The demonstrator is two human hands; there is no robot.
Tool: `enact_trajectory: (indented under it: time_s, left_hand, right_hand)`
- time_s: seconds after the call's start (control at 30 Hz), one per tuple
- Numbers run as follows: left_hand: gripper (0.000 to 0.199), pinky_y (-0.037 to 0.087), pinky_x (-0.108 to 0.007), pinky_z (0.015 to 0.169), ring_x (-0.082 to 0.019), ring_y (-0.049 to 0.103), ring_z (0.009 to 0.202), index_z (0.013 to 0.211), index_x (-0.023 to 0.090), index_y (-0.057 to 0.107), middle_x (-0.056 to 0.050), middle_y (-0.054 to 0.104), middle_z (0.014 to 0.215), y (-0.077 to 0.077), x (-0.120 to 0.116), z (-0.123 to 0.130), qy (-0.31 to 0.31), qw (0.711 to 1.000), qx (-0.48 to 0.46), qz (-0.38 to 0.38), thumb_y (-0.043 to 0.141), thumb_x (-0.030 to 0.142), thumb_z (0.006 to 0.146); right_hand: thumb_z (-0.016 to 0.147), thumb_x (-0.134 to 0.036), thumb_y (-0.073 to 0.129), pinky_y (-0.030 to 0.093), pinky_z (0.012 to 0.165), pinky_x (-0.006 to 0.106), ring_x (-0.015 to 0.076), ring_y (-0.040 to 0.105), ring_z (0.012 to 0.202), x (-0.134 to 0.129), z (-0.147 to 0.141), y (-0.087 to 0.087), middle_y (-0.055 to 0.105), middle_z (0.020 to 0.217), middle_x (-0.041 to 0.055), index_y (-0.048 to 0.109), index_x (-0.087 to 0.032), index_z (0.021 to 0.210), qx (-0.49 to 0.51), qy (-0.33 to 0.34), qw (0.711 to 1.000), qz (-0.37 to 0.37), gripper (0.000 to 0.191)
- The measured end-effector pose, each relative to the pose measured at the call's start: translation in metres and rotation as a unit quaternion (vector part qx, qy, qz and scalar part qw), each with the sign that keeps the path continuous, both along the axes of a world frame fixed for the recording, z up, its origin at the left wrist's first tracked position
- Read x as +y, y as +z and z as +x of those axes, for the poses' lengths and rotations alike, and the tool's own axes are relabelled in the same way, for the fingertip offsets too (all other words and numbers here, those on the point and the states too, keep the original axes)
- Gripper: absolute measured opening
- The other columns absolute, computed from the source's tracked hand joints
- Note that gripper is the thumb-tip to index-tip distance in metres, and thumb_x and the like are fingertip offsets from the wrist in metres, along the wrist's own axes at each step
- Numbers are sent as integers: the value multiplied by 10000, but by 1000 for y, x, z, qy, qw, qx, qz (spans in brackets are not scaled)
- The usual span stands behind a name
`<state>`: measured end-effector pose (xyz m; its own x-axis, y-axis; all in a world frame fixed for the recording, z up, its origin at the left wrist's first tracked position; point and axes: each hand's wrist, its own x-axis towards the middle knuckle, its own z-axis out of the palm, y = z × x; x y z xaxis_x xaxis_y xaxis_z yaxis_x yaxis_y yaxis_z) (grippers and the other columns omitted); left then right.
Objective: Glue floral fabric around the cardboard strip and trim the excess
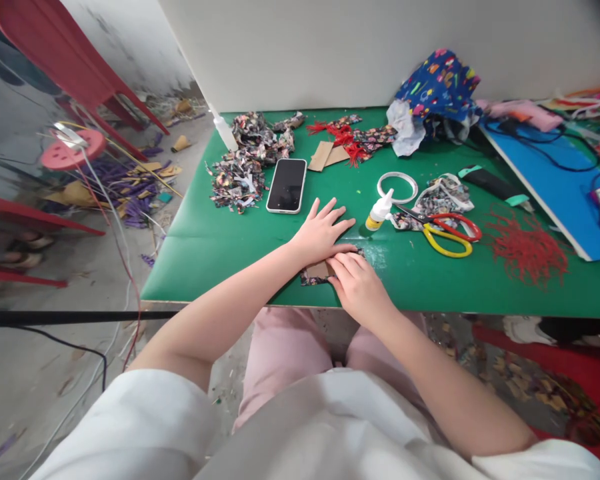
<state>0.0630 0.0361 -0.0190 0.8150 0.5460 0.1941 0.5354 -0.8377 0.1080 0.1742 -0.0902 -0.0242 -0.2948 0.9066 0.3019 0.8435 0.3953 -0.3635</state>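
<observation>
Its long side running left to right near the front edge of a green bench point(195, 253), a fabric-edged cardboard panel point(318, 271) meets a wide-spread left hand point(321, 233) beyond and a bunched right hand point(357, 279), grip unclear, over its right half.

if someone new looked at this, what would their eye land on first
Probably the bare left hand, fingers spread, and right hand at the green table's near edge, over a small brown cardboard piece edged with dark floral fabric. Next might come the bright blue patterned cloth bundle at the back, and the red-and-yellow-handled scissors right of the hands.
</observation>
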Motion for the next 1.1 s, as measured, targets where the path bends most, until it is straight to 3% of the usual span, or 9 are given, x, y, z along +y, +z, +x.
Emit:
enact_trajectory:
  time_s: [0.4,0.7,1.0,1.1]
  left_hand:
    - [597,118,-563,1049,-317,239,1307,1251,197,474,-136,437,1320,2,-1,0,-5,1000,6,12,414,590,806]
    - [599,113,-581,1040,-324,235,1307,1253,197,470,-139,435,1322,3,-1,0,-9,1000,12,14,405,593,808]
    - [532,146,-544,1055,-303,237,1309,1208,192,514,-126,470,1283,8,1,5,-14,1000,-3,-14,399,553,833]
    - [601,150,-533,1060,-308,219,1315,1238,198,485,-125,446,1309,8,0,11,-16,1000,-4,-19,458,591,784]
  right_hand:
    - [865,-209,409,353,997,427,252,414,1092,-4,0,4,530,1169,149,491,-67,1214,-28,11,1000,-2,386]
    - [788,-520,481,322,1014,479,295,373,1163,-11,0,6,483,1227,177,438,-57,1259,-22,16,1000,-16,662]
    - [768,-545,496,312,1028,454,284,380,1167,-13,1,9,487,1223,172,447,-59,1246,-25,4,1000,-10,684]
    - [763,-538,508,316,1025,455,285,379,1171,-14,1,9,490,1223,176,453,-59,1241,-23,3,1000,-1,679]
